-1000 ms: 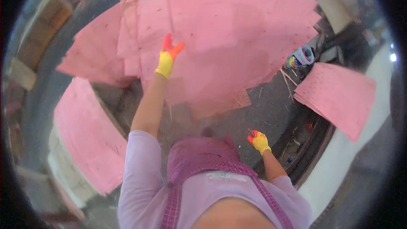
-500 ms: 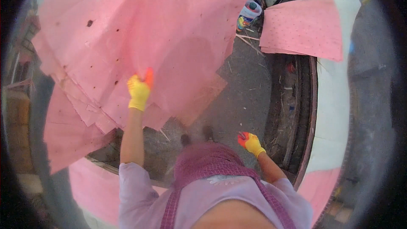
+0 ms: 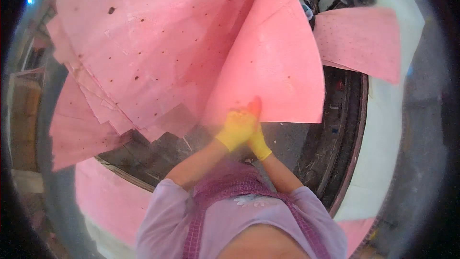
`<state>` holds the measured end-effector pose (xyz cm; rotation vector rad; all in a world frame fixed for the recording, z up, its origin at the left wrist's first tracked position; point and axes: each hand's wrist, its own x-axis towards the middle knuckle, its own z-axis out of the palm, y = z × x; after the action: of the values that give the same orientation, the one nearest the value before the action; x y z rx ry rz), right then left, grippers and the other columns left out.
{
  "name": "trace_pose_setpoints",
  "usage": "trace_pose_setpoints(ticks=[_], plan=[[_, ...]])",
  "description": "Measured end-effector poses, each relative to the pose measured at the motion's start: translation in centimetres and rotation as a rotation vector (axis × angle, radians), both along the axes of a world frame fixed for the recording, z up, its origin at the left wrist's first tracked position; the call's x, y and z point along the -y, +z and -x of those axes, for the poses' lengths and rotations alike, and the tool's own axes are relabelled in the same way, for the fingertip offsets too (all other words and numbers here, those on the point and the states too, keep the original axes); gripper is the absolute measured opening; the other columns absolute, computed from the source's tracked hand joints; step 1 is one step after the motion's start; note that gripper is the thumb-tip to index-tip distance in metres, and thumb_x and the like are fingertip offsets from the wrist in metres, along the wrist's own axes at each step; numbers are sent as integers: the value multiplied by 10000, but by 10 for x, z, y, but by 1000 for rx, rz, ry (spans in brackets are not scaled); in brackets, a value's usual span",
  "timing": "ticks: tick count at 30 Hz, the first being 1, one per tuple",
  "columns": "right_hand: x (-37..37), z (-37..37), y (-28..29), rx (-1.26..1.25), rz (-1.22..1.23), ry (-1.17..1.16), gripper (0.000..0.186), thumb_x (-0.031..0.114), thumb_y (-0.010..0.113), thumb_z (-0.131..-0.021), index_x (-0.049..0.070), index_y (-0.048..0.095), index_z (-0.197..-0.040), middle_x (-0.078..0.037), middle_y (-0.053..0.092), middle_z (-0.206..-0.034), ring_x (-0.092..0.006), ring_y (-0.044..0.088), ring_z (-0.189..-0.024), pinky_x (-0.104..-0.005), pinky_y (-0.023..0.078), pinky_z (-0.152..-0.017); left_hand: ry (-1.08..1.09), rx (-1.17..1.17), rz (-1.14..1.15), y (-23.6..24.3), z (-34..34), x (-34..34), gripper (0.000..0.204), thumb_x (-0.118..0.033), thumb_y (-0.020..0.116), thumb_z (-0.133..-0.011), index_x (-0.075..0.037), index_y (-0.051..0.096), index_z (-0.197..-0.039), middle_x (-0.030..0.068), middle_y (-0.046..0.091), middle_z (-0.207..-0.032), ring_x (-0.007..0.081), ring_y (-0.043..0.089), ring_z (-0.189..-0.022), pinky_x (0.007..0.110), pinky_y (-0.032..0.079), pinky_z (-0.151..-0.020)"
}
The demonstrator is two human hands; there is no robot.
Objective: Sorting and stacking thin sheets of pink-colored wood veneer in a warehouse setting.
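A thin pink sheet (image 3: pixel 273 57), which looks like wood veneer, is curled up and drawn across to the right of the pile. Its near edge is at my left hand (image 3: pixel 238 125), in a yellow glove with orange fingers; the hand is blurred but appears closed on that edge. Close against it, partly behind, is my right hand (image 3: pixel 259 145) in a matching glove. Its fingers are hidden by the left hand and the sheet, so I cannot tell what they hold. Left of both hands spreads the pile of pink sheets (image 3: pixel 158 33), marked with dark knots and ragged at the edges.
Another small stack of pink sheets (image 3: pixel 359 41) lies at the far right, on a pale curved surface (image 3: pixel 378 134). A dark channel with a raised edge (image 3: pixel 347 148) runs along the right. Part of a white container (image 3: pixel 307 12) shows behind the lifted sheet. Grey floor (image 3: pixel 287 139) lies below.
My left hand has moved right and toward me, and a sheet has come across with it, curling over the floor. My right hand has moved left to meet it.
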<state>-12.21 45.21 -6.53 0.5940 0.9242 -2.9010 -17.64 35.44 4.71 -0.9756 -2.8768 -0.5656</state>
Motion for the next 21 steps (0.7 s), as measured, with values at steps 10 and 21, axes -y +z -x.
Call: trace_pose_setpoints(ticks=[10,21], plan=[[-227,-16,31,-328,-719,-258,295,47,538,-846,31,536,-1141,-96,612,-1016,-184,602,-884,-308,488,-747,-90,154,-353,79,-10,-203,620,-378,597,-767,38,470,-1208,166,601,-682,330,612,-657,438,470,-601],[-338,-12,202,-388,-1632,-305,225,105,650,-718,52,623,-935,-115,615,-799,-268,607,-782,-353,478,-693,533,1209,-1369,-178,81,-194,693,-509,570,-836,-220,279,-1394,122,453,-1282,307,511,-1064,455,471,-822]])
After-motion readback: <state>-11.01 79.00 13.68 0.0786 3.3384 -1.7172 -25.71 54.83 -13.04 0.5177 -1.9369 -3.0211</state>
